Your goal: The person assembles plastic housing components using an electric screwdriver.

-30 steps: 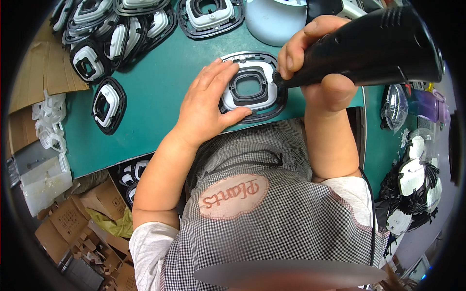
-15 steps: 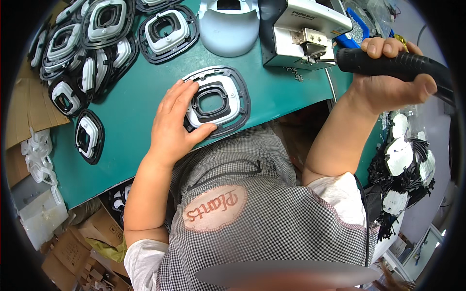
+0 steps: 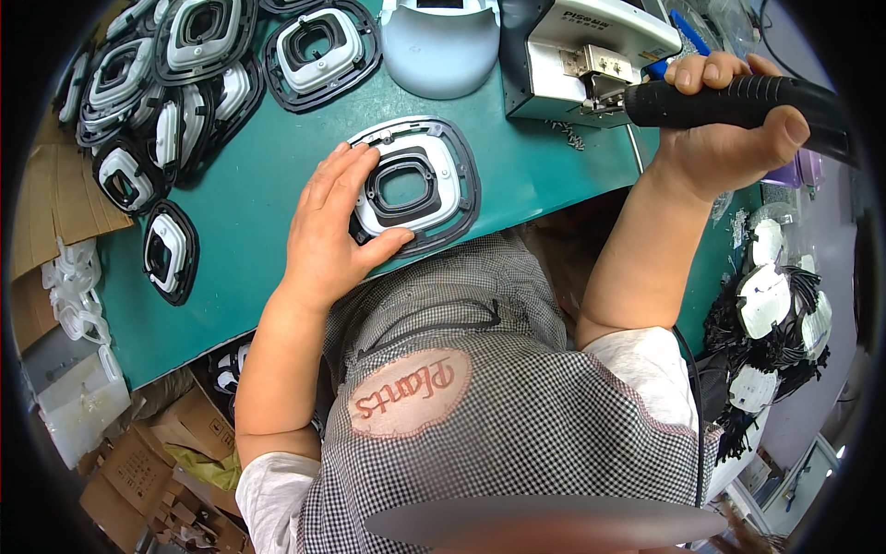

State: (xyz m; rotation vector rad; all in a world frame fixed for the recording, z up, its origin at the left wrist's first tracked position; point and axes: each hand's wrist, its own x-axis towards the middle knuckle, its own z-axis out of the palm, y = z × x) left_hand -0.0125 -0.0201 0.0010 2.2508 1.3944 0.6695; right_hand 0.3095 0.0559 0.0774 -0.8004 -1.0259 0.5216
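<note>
A rounded plastic frame (image 3: 449,189), a white ring set on a dark grey one around an opening, lies flat near the table's front edge. My left hand (image 3: 334,217) grips its left side, fingers over the upper edge and thumb on the lower. Raised at the right, my right hand (image 3: 724,138) is wrapped around a black electric screwdriver (image 3: 678,103). The driver lies almost level, pointing left. Its front end is at the metal outlet block of a white and dark screw feeder (image 3: 600,65); whether a screw is on the tip is too small to tell.
Several similar frames (image 3: 198,37) are piled at the far left on the green table (image 3: 268,198). A grey-blue curved housing (image 3: 439,55) stands beside the feeder. Loose screws (image 3: 568,136) lie below it. White plates with black cords (image 3: 764,300) are at the right.
My right hand has brought the screwdriver slightly left, its front end closer to the feeder's outlet. My left hand stays on the frame. The whole view has shifted a little.
</note>
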